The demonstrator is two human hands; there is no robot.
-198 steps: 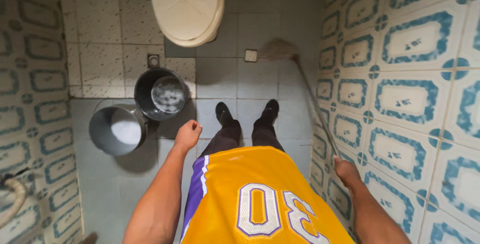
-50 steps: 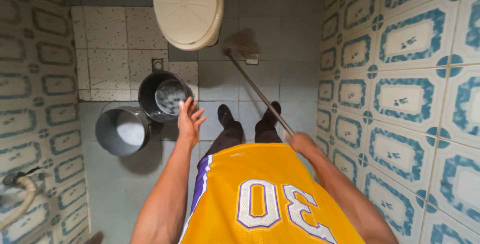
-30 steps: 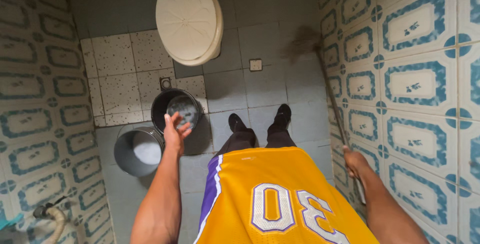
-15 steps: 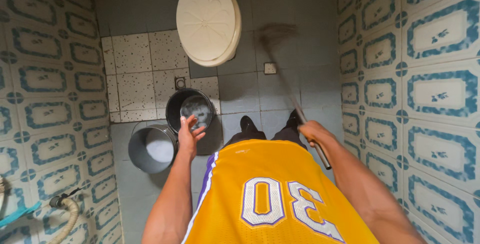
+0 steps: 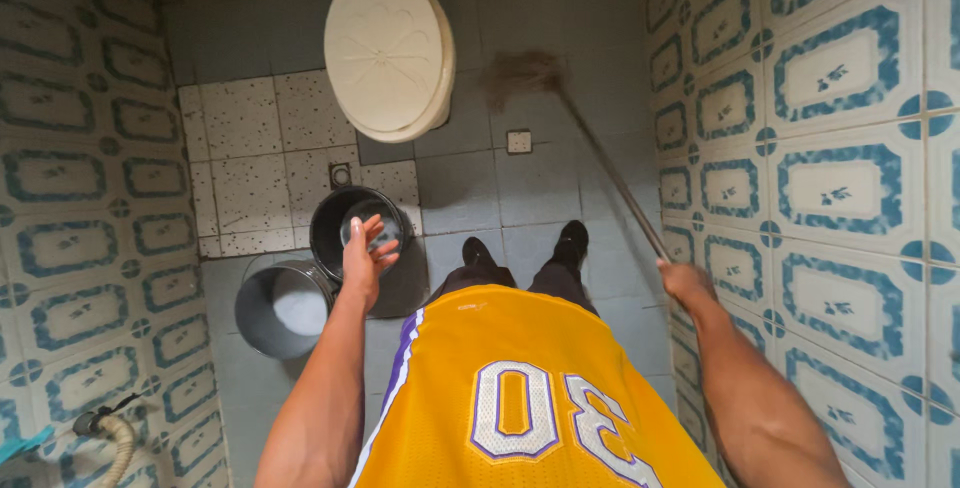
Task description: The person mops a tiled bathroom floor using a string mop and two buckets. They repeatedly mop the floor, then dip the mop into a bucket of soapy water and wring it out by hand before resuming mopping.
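My right hand [image 5: 686, 280] grips the long handle of a broom [image 5: 600, 158] near the right wall. The broom's brown bristle head [image 5: 518, 76] is blurred on the grey floor tiles just right of the cream toilet [image 5: 385, 53], whose lid is down. My left hand [image 5: 365, 256] is held out in the air with fingers spread, holding nothing, above the rim of a black bucket [image 5: 335, 218]. I am wearing a yellow jersey and black shoes [image 5: 573, 240].
A grey metal bucket [image 5: 262, 310] with pale contents stands next to the black bucket. Blue-and-white patterned tile walls close in on both sides. A hose and tap [image 5: 108, 430] sit at the lower left. A small square floor drain [image 5: 519, 141] lies ahead.
The broom head has swung back and forth across the floor beside the toilet; my right hand moved out toward the right wall. My left hand stays raised and open.
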